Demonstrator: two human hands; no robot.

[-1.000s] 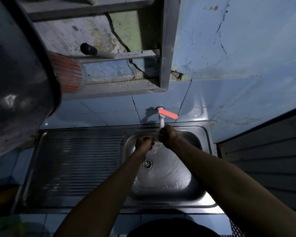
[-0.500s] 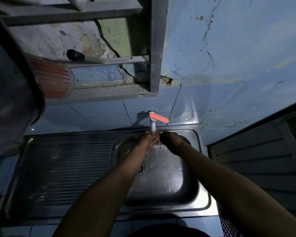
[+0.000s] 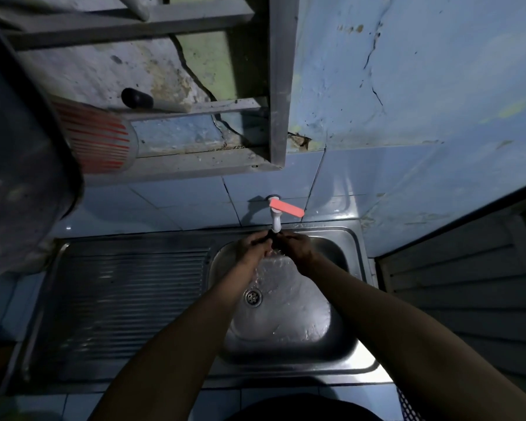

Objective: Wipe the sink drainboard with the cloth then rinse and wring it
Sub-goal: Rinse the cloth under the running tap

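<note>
Both hands are up at the back of the basin [image 3: 340, 344], right under the tap [image 3: 276, 221]. The left hand [image 3: 252, 249] and right hand [image 3: 299, 249] are pressed close together, with a small dark bit of cloth [image 3: 271, 240] showing between them just below the spout. The fingers of both hands look curled in around that dark wad, so I'd say both are gripping it, though it's dim and the cloth is mostly hidden, so I can't make out much of it.

Water is running: it splashes off below the hands and spreads shiny across the basin floor toward the drain [image 3: 252, 297], which sits just beside the left forearm.

The tap is white with a pinkish-red lever [image 3: 287, 207] angled off to the right, and it comes out of the blue tile wall [image 3: 170, 202] behind the sink.

The drainboard [image 3: 125, 299] is the ribbed steel part left of the basin, with nothing touching it; the light catches a few ridges.

Up top there's a grey metal rack [image 3: 278, 86] fixed on a cracked, peeling wall. A clear cup with red stripes [image 3: 104, 138] sits on its side at the left, next to a big dark pot [image 3: 22, 147] filling that corner. A black knob [image 3: 136, 98] pokes out by the rack.
</note>
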